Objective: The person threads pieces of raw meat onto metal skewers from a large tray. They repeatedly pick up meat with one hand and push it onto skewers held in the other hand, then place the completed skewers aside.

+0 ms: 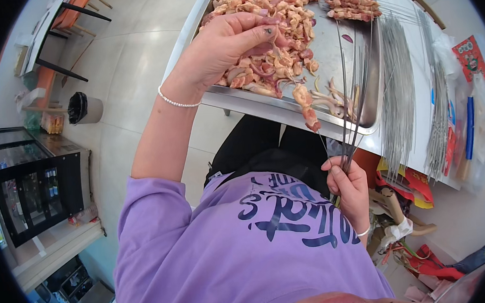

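Observation:
In my right hand, near the table's front edge, is a bundle of thin metal skewers, most of them pointing away from me. One skewer leans left, with a few pieces of raw meat threaded on it above the tray's near rim. My left hand is closed in a pinch over the heap of raw meat, and a small strip of meat shows at its fingertips. The heap, mixed with purple onion slices, fills the left side of a metal tray. Loose onion strips lie near the tray's front right.
Threaded meat skewers rest across the tray's far right. Bare skewers lie in a thick row on the white table, with another bundle beyond. Plastic bags hang at right. A bin and a glass-fronted cooler stand left.

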`<state>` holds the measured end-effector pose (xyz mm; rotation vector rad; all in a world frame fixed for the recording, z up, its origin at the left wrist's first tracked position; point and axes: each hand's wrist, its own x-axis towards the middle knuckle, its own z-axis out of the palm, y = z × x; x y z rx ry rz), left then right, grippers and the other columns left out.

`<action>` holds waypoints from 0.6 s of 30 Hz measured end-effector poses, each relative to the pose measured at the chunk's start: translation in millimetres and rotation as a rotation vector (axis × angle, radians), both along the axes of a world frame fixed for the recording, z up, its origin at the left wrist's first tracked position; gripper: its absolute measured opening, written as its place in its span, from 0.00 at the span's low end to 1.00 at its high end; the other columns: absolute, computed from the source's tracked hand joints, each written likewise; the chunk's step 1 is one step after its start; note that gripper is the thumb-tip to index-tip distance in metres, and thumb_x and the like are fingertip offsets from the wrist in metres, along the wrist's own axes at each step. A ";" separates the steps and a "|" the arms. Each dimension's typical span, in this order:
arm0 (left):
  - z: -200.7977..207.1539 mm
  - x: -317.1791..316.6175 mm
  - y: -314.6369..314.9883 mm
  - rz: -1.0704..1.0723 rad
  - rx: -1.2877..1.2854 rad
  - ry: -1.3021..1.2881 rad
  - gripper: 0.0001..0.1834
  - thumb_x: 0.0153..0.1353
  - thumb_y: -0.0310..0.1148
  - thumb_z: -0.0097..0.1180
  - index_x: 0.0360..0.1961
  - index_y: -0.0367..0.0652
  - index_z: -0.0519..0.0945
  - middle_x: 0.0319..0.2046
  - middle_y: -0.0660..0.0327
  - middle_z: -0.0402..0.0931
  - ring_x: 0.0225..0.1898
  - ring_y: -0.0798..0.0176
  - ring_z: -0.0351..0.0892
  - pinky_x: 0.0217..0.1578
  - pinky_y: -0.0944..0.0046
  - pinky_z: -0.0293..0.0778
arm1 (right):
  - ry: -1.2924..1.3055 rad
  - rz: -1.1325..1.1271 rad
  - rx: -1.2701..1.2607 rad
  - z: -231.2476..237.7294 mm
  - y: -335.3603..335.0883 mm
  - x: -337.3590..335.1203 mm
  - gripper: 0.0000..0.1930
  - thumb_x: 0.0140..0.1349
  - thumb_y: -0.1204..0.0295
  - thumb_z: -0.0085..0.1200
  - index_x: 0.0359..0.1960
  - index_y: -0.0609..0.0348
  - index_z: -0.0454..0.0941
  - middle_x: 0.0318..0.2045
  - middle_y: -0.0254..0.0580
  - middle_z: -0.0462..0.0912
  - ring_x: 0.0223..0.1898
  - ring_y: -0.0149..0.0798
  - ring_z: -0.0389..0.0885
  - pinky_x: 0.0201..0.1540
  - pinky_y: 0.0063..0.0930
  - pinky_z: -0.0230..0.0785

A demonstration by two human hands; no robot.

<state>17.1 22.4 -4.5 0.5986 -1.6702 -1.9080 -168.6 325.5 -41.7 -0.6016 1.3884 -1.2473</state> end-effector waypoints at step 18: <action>-19.0 -47.3 44.2 0.261 0.547 0.608 0.13 0.71 0.34 0.53 0.50 0.36 0.78 0.36 0.61 0.82 0.43 0.61 0.84 0.51 0.63 0.79 | -0.011 0.025 -0.009 -14.1 -5.4 3.5 0.08 0.72 0.75 0.47 0.43 0.68 0.77 0.20 0.25 0.67 0.21 0.18 0.60 0.24 0.14 0.51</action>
